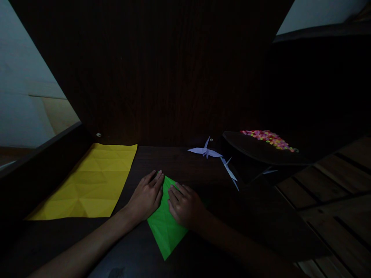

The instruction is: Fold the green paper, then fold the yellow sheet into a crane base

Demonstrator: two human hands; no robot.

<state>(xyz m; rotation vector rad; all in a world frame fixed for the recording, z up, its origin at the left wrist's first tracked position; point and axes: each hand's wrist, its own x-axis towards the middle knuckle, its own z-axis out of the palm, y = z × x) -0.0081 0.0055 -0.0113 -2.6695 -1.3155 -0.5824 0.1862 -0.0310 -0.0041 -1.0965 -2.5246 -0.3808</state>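
Observation:
A green sheet of origami paper [167,237] lies on the dark table, creased and turned so that one corner points toward me. At its upper left edge my left hand [147,196] presses down, fingertips together near the far corner. My right hand [187,206] rests on the right part of the sheet with its fingers bent against it. Both hands cover part of the paper, so some of its folds and edges are hidden. To the left lies a large yellow sheet [92,181], unfolded and marked with many creases.
Beyond my right hand sit a pale folded paper crane [206,151] and a second one [228,170]. A dark curved shelf edge [246,148] with a heap of small pink and yellow pieces [269,139] stands at the right. A dark upright panel [162,77] closes the back.

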